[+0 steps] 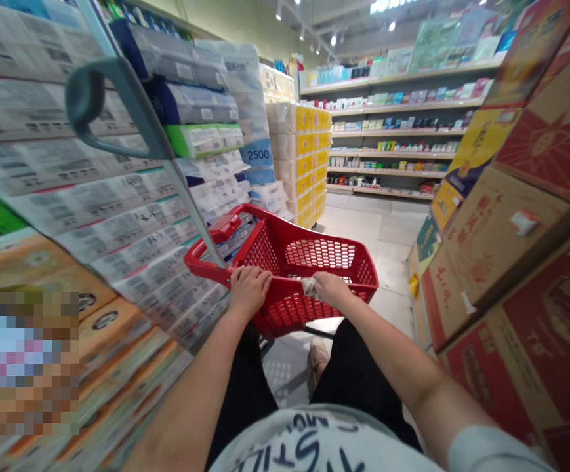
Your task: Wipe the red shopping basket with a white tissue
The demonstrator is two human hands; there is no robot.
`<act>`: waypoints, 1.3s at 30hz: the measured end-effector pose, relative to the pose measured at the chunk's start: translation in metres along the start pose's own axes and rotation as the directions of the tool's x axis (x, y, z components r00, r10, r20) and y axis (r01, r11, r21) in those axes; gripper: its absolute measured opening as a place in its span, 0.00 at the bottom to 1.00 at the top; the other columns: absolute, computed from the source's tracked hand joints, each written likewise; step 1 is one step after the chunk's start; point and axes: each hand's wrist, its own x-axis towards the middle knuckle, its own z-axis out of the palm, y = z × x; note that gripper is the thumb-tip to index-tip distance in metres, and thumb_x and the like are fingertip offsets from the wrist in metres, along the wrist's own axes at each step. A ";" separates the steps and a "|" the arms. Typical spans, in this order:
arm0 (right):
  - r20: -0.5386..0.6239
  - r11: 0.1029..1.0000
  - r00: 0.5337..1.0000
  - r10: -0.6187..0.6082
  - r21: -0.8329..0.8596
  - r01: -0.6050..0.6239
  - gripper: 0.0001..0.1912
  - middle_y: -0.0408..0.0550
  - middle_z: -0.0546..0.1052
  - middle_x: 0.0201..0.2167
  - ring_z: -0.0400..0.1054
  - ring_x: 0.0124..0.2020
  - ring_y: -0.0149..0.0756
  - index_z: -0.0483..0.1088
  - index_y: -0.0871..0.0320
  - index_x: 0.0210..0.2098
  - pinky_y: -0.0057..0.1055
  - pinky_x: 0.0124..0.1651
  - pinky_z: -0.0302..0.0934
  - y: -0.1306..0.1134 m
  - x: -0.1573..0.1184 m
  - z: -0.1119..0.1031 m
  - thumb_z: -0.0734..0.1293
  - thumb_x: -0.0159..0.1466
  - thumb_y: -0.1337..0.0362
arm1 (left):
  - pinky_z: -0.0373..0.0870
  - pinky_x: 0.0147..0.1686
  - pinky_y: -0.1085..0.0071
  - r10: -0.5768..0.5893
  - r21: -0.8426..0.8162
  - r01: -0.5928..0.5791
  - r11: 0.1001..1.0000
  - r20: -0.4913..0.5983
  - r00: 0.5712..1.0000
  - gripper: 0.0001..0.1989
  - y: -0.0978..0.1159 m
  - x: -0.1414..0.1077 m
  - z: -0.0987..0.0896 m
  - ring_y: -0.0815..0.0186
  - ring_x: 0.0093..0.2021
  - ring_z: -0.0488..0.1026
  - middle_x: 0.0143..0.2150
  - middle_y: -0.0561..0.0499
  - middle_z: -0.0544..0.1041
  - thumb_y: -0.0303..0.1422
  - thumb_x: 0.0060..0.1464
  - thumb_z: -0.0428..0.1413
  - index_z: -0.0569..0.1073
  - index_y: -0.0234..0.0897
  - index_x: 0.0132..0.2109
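Note:
A red plastic shopping cart basket [324, 254] with perforated walls stands in front of my body, with nothing visible inside. My left hand [250, 288] is wrapped over the near rim, close to the foot of a grey metal pole [191, 206] with a grey handle [142, 118] at its top. Farther right along the same rim, my right hand [330, 290] is closed on a small crumpled whitish item [310, 286], perhaps a tissue.
Stacked wrapped paper packs [88, 164] rise on the left, and cardboard cartons [486, 242] line the right. Yellow-and-white packs [309, 164] stand beyond the cart. Shelves of small goods [397, 131] fill the back. Pale floor [378, 229] shows between them.

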 end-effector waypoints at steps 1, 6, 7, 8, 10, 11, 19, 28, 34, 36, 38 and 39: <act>-0.027 1.000 0.999 -0.022 -0.001 0.022 0.14 0.47 0.76 0.41 0.68 0.41 0.37 0.71 0.55 0.46 0.30 0.44 0.56 0.002 -0.005 0.003 0.59 0.65 0.66 | 0.51 0.58 0.55 -0.002 0.008 0.002 1.000 -0.005 1.000 0.13 0.000 0.000 0.000 0.57 0.49 0.65 0.42 0.49 0.76 0.38 0.63 0.46 0.75 0.47 0.43; -0.246 0.998 0.967 -0.067 -0.025 0.063 0.21 0.55 0.71 0.54 0.62 0.55 0.42 0.66 0.60 0.56 0.38 0.58 0.51 0.002 -0.027 0.018 0.57 0.64 0.70 | 0.51 0.58 0.55 0.010 0.034 -0.009 0.999 -0.012 1.000 0.13 -0.001 0.000 0.003 0.58 0.48 0.66 0.43 0.50 0.76 0.39 0.64 0.46 0.75 0.46 0.43; -0.203 1.000 0.979 -0.015 -0.015 0.012 0.19 0.54 0.72 0.51 0.64 0.53 0.42 0.68 0.59 0.53 0.36 0.56 0.53 0.002 -0.024 0.015 0.57 0.65 0.69 | 0.51 0.58 0.55 0.012 0.033 -0.011 0.999 -0.013 1.000 0.13 -0.001 0.000 0.003 0.58 0.49 0.66 0.43 0.50 0.76 0.39 0.64 0.46 0.75 0.46 0.43; -0.140 0.999 0.989 0.043 -0.006 -0.045 0.16 0.53 0.74 0.47 0.66 0.49 0.41 0.70 0.58 0.50 0.35 0.52 0.56 0.003 -0.018 0.009 0.58 0.65 0.67 | 0.51 0.59 0.54 0.013 0.033 -0.012 0.999 -0.014 1.000 0.13 -0.001 0.000 0.003 0.57 0.49 0.66 0.43 0.49 0.76 0.39 0.64 0.46 0.75 0.46 0.43; 0.008 0.993 0.993 0.120 0.002 -0.120 0.12 0.49 0.77 0.38 0.69 0.38 0.38 0.73 0.57 0.41 0.31 0.42 0.58 0.005 -0.002 -0.004 0.59 0.65 0.64 | 0.51 0.59 0.53 0.009 0.057 -0.008 0.998 -0.023 1.000 0.14 0.002 -0.001 0.002 0.57 0.49 0.66 0.43 0.48 0.76 0.39 0.64 0.46 0.75 0.45 0.44; 0.045 0.991 0.990 0.131 0.007 -0.131 0.11 0.47 0.76 0.33 0.69 0.34 0.36 0.74 0.56 0.36 0.29 0.38 0.57 0.007 0.005 -0.010 0.60 0.64 0.64 | 0.51 0.59 0.53 0.005 0.081 -0.003 0.997 -0.031 0.999 0.14 0.004 -0.001 0.003 0.56 0.49 0.66 0.43 0.48 0.76 0.38 0.64 0.45 0.75 0.44 0.44; -0.284 0.999 0.958 0.031 -0.019 -0.038 0.19 0.55 0.72 0.50 0.63 0.51 0.44 0.69 0.60 0.52 0.38 0.56 0.52 -0.004 -0.017 0.021 0.59 0.63 0.69 | 0.52 0.59 0.55 0.066 0.090 -0.062 0.994 -0.050 0.997 0.14 0.041 -0.005 0.020 0.56 0.51 0.67 0.46 0.46 0.76 0.36 0.63 0.46 0.72 0.43 0.51; -0.338 0.998 0.939 -0.055 0.023 0.066 0.20 0.54 0.73 0.50 0.64 0.51 0.42 0.69 0.60 0.53 0.38 0.57 0.54 0.011 -0.030 0.023 0.58 0.63 0.72 | 0.53 0.56 0.54 0.016 0.070 -0.016 0.997 -0.008 1.000 0.14 0.048 -0.007 0.016 0.57 0.48 0.67 0.40 0.48 0.75 0.38 0.65 0.43 0.73 0.44 0.42; -0.268 0.990 0.962 0.052 0.137 -0.016 0.25 0.53 0.75 0.48 0.67 0.49 0.43 0.67 0.60 0.56 0.40 0.56 0.58 0.008 -0.027 0.020 0.59 0.60 0.74 | 0.49 0.61 0.53 0.126 -0.006 -0.126 0.992 0.012 0.992 0.16 0.062 -0.008 0.019 0.56 0.56 0.66 0.55 0.47 0.74 0.39 0.64 0.46 0.68 0.46 0.57; -0.239 0.975 0.969 0.064 0.220 -0.010 0.35 0.54 0.73 0.52 0.67 0.51 0.42 0.56 0.60 0.64 0.40 0.57 0.58 0.010 -0.020 0.017 0.59 0.57 0.76 | 0.51 0.61 0.56 0.290 -0.066 -0.286 0.956 0.060 0.955 0.22 0.079 -0.004 0.025 0.58 0.61 0.62 0.64 0.49 0.66 0.38 0.64 0.46 0.60 0.46 0.64; -0.224 0.947 0.974 0.047 0.320 0.028 0.44 0.54 0.69 0.58 0.65 0.55 0.40 0.43 0.57 0.69 0.40 0.58 0.59 0.017 -0.014 0.015 0.60 0.55 0.77 | 0.54 0.60 0.60 0.383 -0.114 -0.371 0.921 0.108 0.917 0.26 0.100 0.002 0.034 0.60 0.65 0.57 0.69 0.50 0.59 0.35 0.64 0.45 0.53 0.44 0.68; -0.214 0.931 0.976 0.037 0.362 0.044 0.47 0.54 0.66 0.60 0.64 0.57 0.39 0.38 0.56 0.70 0.39 0.58 0.59 0.023 -0.012 0.013 0.61 0.55 0.77 | 0.55 0.59 0.60 0.375 -0.125 -0.361 0.924 0.129 0.918 0.27 0.109 0.005 0.039 0.60 0.65 0.57 0.69 0.50 0.58 0.34 0.64 0.44 0.51 0.43 0.69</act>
